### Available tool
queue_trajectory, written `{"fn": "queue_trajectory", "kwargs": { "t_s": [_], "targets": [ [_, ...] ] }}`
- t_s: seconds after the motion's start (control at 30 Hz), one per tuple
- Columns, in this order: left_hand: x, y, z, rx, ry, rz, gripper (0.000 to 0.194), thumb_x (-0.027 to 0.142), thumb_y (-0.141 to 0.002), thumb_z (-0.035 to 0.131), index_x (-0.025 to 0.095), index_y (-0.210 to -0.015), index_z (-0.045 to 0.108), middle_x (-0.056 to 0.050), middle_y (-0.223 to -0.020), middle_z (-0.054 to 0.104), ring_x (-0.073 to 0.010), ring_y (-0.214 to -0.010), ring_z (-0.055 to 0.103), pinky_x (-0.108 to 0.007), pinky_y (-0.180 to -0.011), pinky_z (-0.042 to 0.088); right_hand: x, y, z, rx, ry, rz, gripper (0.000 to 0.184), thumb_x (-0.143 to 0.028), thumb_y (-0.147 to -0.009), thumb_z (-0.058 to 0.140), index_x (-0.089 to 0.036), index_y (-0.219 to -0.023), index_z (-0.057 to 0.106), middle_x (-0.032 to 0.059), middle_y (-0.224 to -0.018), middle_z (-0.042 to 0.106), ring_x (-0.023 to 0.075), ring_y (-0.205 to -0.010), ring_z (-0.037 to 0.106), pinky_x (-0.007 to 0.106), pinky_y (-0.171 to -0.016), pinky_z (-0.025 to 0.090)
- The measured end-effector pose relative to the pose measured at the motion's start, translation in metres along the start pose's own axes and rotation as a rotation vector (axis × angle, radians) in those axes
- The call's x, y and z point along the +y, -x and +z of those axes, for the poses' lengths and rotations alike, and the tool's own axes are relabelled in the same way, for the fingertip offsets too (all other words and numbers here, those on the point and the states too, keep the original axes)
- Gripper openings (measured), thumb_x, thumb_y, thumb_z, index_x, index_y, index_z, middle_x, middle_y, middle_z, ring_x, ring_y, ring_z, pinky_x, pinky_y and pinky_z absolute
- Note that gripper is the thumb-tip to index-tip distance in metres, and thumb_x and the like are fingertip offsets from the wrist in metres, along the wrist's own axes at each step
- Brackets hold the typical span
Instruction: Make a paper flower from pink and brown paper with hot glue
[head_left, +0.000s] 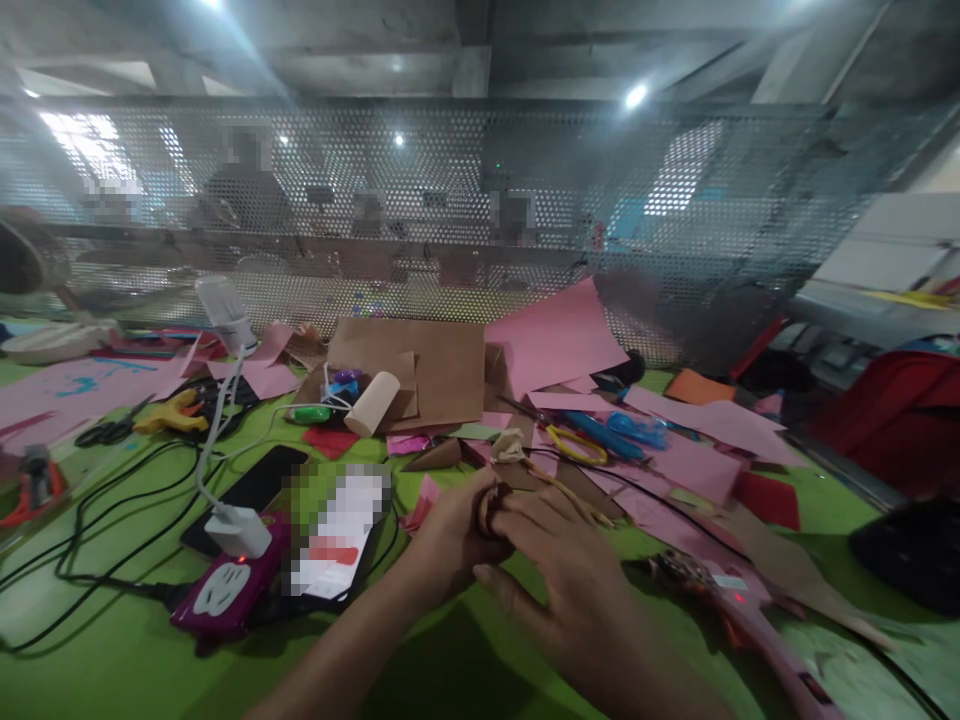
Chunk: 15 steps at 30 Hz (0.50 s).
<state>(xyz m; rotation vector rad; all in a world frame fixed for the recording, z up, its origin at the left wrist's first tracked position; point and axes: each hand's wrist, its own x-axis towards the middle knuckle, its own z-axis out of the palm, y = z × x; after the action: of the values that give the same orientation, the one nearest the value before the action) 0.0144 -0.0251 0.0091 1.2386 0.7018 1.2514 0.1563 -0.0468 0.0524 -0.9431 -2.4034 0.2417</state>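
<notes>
My left hand [446, 540] and my right hand [570, 565] meet above the front middle of the green table. The fingers of both are closed in around a small brown curled piece [487, 510], mostly hidden, and I cannot make out what it is. My right thumb stands apart from its fingers. Just beyond my fingertips is a cream paper flower [509, 446] on a thin tan stem [574, 492]. Beside my left hand lies a scrap of pink paper [424, 503].
A lit phone [337, 535] and a purple power strip [229, 585] with cables are on the left. A pink glue gun [765, 620] lies at right. Scissors [577, 445], a cardboard tube [373, 403], brown paper [442, 365] and pink sheets [559, 340] clutter the back, before a perforated metal screen [420, 180].
</notes>
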Motion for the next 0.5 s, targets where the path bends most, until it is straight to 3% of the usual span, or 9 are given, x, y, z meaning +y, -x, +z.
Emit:
{"fn": "queue_trajectory", "kwargs": {
  "t_s": [0.23,0.4,0.5],
  "targets": [
    [0.019,-0.005,0.007,0.075,0.109,-0.009,0.036,0.000,-0.051,0.075,0.018,-0.073,0.052,0.009,-0.063,0.046,-0.0086,-0.061,0.045,-0.020,-0.064,0.041,0.010,0.002,-0.004,0.090,-0.083,-0.113,0.030,-0.019,-0.087,0.060,-0.022,-0.117,0.060,0.0059,-0.117,0.067,0.0258,-0.110,0.056,0.042,-0.094,0.043],
    [0.013,-0.006,0.001,0.109,0.077,-0.029,0.040,0.016,-0.056,0.083,0.018,-0.071,0.046,0.008,-0.065,0.048,-0.0074,-0.060,0.044,-0.019,-0.059,0.036,0.014,0.000,-0.011,0.125,-0.081,-0.098,0.025,-0.017,-0.088,0.059,-0.025,-0.111,0.062,0.0050,-0.120,0.064,0.0235,-0.114,0.055,0.041,-0.095,0.041],
    [0.008,-0.004,-0.002,0.086,-0.009,-0.024,0.034,0.014,-0.060,0.080,0.017,-0.076,0.049,0.008,-0.066,0.047,-0.0070,-0.061,0.042,-0.018,-0.056,0.032,0.013,-0.001,-0.010,0.084,-0.055,-0.054,0.022,-0.016,-0.085,0.061,-0.024,-0.105,0.064,0.0066,-0.126,0.059,0.0252,-0.118,0.051,0.043,-0.095,0.041]
  ]
}}
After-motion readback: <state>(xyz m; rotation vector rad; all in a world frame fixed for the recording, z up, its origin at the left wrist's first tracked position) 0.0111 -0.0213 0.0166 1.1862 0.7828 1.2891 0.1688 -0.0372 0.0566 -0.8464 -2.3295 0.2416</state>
